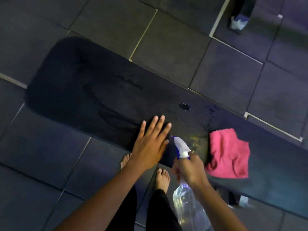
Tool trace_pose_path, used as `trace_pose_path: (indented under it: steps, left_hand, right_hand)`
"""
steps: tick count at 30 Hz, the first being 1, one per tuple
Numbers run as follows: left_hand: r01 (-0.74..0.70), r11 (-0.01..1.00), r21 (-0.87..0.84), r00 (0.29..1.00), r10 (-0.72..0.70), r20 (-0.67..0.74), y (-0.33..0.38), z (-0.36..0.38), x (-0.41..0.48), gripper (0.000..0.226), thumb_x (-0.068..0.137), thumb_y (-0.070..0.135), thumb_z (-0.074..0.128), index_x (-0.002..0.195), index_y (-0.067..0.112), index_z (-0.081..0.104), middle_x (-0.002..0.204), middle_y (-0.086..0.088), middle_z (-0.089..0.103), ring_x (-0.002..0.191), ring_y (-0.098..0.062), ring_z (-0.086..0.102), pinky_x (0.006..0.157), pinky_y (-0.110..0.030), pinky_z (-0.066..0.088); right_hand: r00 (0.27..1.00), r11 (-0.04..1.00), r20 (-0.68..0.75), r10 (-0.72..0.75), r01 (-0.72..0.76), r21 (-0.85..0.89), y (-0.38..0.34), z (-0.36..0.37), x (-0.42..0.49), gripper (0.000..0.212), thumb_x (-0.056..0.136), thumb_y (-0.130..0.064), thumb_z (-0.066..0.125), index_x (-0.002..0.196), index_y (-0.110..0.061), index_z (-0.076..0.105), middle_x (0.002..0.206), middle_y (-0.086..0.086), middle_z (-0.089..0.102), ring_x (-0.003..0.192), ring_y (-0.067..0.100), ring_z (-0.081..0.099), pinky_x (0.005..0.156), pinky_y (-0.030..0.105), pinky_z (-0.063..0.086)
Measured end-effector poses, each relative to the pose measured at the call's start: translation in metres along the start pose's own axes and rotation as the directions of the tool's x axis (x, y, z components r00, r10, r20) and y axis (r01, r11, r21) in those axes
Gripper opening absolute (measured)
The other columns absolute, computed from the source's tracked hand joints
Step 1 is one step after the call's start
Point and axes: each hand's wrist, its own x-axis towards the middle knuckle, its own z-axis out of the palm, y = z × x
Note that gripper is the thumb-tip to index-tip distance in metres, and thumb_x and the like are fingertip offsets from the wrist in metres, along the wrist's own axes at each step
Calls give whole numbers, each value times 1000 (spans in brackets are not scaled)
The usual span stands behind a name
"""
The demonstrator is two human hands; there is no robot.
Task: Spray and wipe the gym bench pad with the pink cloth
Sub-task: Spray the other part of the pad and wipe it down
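Note:
The black gym bench pad (86,84) runs from upper left to lower right, with wet droplets and streaks near its middle. My left hand (150,144) lies flat and open over the pad's near edge, fingers spread. My right hand (190,169) grips a clear spray bottle (188,202) by its neck; the white and blue nozzle (182,146) points at the pad. The crumpled pink cloth (228,154) rests on the pad just right of the nozzle, touched by neither hand.
Dark rubber floor tiles (175,47) with pale seams surround the bench. My bare feet (162,178) stand close against the pad's near side. A dark equipment post with a white base (238,22) stands at the upper right.

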Motion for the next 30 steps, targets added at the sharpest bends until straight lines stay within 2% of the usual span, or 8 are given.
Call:
trace_pose_path:
  steps: [5, 8, 12, 15, 19, 23, 25, 30]
  left_hand:
    - [-58, 996, 61, 998, 57, 23, 12, 6, -8, 57, 94, 38, 37, 147, 16, 38, 159, -9, 22, 147, -24, 19, 116, -53, 21]
    - [-131, 989, 66, 991, 129, 41, 28, 9, -13, 54, 94, 38, 35, 144, 18, 42, 158, -6, 27, 146, -23, 24, 115, -52, 25]
    - [-62, 997, 39, 997, 60, 55, 52, 12, -10, 55, 94, 41, 34, 144, 20, 42, 157, -5, 30, 145, -22, 27, 113, -56, 22]
    - [-14, 1000, 8, 999, 14, 37, 64, 10, -1, 57, 93, 40, 32, 143, 16, 44, 154, -10, 34, 144, -26, 29, 113, -57, 22]
    - [-12, 1000, -26, 1000, 12, 11, 84, 9, 8, 57, 92, 41, 28, 141, 17, 48, 157, -9, 30, 146, -25, 24, 114, -56, 16]
    - [-32, 999, -16, 998, 31, -62, 108, 13, 16, 47, 91, 42, 38, 123, 18, 63, 157, -8, 30, 146, -24, 24, 115, -60, 7]
    - [-51, 998, -41, 996, 48, -75, 122, 15, 19, 45, 89, 45, 40, 115, 19, 66, 157, -9, 28, 147, -24, 22, 115, -60, 4]
    - [-38, 992, -123, 995, 26, -92, 151, 23, 27, 46, 87, 52, 43, 104, 16, 67, 159, -8, 23, 148, -22, 17, 116, -56, -2]
  right_hand:
    - [999, 991, 30, -37, 33, 129, 35, -20, -9, 20, 63, 4, 59, 81, 13, 62, 41, 5, 55, 38, 24, 48, 41, 26, 37]
    - [987, 921, 10, -161, 147, 360, 42, -37, -14, 48, 48, 3, 59, 97, 1, 62, 52, 16, 51, 47, 25, 47, 43, 30, 40]
    - [931, 823, -131, -342, 364, 435, 41, -63, -23, 45, 51, 1, 70, 92, -14, 59, 63, -8, 54, 58, 12, 50, 55, 21, 45]
    - [850, 730, -313, -424, 526, 436, 33, -84, -25, 46, 55, 0, 72, 97, -12, 56, 63, -7, 58, 60, 10, 55, 62, 22, 49]
    - [715, 597, -520, -468, 690, 410, 20, -116, -16, 76, 63, 8, 69, 134, -10, 48, 74, 12, 58, 67, 17, 58, 73, 34, 55]
    - [592, 506, -692, -414, 781, 365, 17, -151, 2, 78, 65, 7, 69, 136, -10, 45, 70, 2, 59, 67, 18, 56, 80, 44, 53]
    - [528, 486, -756, -387, 814, 319, 17, -171, 11, 79, 66, 7, 71, 138, -5, 41, 71, 4, 58, 68, 16, 56, 80, 39, 53]
    - [436, 519, -840, -322, 823, 229, 25, -211, 44, 77, 69, -4, 73, 138, -6, 39, 93, 23, 61, 74, 18, 55, 93, 49, 49]
